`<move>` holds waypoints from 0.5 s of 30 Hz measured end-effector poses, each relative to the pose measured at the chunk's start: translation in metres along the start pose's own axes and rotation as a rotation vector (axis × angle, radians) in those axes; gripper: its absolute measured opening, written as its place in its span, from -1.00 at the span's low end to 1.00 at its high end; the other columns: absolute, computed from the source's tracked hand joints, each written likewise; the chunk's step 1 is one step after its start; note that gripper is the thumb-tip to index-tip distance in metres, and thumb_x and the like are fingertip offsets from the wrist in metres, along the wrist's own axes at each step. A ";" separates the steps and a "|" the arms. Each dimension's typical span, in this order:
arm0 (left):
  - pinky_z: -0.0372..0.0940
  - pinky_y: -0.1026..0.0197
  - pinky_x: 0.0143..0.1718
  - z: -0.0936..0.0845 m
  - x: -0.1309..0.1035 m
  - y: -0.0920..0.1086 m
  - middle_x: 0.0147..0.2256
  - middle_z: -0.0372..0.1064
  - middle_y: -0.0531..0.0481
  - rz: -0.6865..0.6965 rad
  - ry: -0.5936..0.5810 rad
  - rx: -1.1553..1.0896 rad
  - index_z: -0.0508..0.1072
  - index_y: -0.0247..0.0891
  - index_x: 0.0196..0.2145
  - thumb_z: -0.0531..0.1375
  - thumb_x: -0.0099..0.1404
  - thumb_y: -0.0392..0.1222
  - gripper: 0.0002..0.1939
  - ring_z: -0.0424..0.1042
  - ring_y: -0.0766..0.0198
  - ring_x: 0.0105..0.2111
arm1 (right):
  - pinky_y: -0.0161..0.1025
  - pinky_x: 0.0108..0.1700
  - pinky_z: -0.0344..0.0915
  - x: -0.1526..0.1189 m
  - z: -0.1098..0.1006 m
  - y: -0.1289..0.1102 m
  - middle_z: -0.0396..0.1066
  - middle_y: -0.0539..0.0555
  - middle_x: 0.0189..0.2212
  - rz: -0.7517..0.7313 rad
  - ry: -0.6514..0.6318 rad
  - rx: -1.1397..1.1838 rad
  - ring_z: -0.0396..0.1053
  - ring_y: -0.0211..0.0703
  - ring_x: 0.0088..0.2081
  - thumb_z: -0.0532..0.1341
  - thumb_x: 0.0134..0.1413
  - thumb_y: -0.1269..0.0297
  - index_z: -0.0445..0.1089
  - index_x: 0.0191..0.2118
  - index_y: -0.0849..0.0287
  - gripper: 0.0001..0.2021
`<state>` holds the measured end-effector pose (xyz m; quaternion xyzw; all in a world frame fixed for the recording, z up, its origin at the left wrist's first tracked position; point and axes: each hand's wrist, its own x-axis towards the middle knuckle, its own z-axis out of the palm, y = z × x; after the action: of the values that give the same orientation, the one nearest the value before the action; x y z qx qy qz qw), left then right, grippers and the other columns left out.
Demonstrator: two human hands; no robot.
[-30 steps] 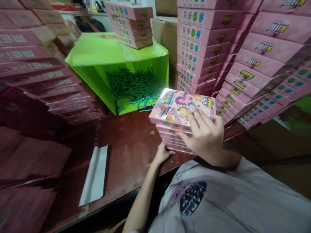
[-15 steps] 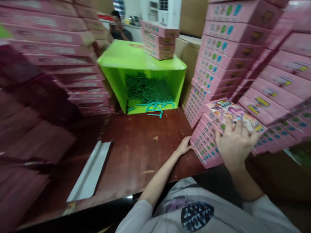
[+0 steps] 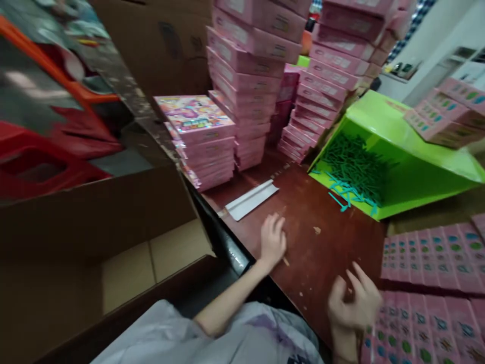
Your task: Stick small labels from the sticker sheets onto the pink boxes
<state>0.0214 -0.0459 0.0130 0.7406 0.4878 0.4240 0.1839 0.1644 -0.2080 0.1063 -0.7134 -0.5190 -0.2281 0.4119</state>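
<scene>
My left hand (image 3: 273,238) is over the front edge of the brown table (image 3: 303,212), its fingers loosely bent and a little apart, holding nothing. Just beyond it lies a folded white strip (image 3: 252,199). My right hand (image 3: 356,302), somewhat blurred, hovers beside the pink boxes (image 3: 420,328) at the right, thumb and fingers spread and nothing between them. A short stack of pink boxes with a colourful printed top (image 3: 199,114) stands on the far left part of the table.
A bright green box (image 3: 409,187) lies on its side with many teal plastic sticks (image 3: 356,167) inside, some spilling out. Pink boxes (image 3: 447,108) rest on top of it. Tall pink stacks (image 3: 250,65) line the back. An open cardboard carton (image 3: 151,258) stands at lower left.
My view has swung left, bringing the carton and the left stacks into sight. Both hands have let go of the stack of pink boxes at the right; my left hand is now near the white strip.
</scene>
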 end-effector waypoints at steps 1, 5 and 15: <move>0.00 -0.30 0.27 -0.026 0.017 -0.029 0.26 0.12 -0.32 -0.065 0.060 0.137 0.35 -0.27 0.13 0.08 0.28 -0.33 -0.55 0.00 -0.17 0.32 | 0.07 -0.01 0.37 -0.007 0.033 -0.007 0.42 0.30 0.00 -0.010 -0.040 0.048 0.41 0.11 -0.01 0.21 0.18 0.24 0.38 0.04 0.23 -0.67; -0.03 -0.38 0.23 -0.089 0.062 -0.105 0.23 0.23 -0.21 -0.001 -0.191 0.404 0.54 -0.24 -0.18 0.09 0.31 -0.26 -0.76 0.04 -0.30 0.29 | 0.03 0.05 0.37 -0.042 0.130 -0.035 0.32 0.32 0.10 -0.045 -0.359 0.163 0.31 0.04 0.08 0.14 0.24 0.20 0.31 0.10 0.29 -0.62; -0.17 -0.28 0.27 -0.040 0.105 -0.075 0.37 -0.07 -0.25 0.082 -0.066 0.327 0.24 -0.06 0.27 0.12 0.37 -0.07 -0.47 -0.13 -0.15 0.37 | 0.14 0.22 0.18 -0.063 0.159 -0.042 0.11 0.29 0.28 -0.131 -0.569 0.058 0.03 0.13 0.31 0.11 0.26 0.09 0.22 0.21 0.28 -0.50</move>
<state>-0.0361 0.0750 0.0310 0.7934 0.5134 0.3215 0.0593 0.0864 -0.1069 -0.0151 -0.7014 -0.6651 -0.0301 0.2543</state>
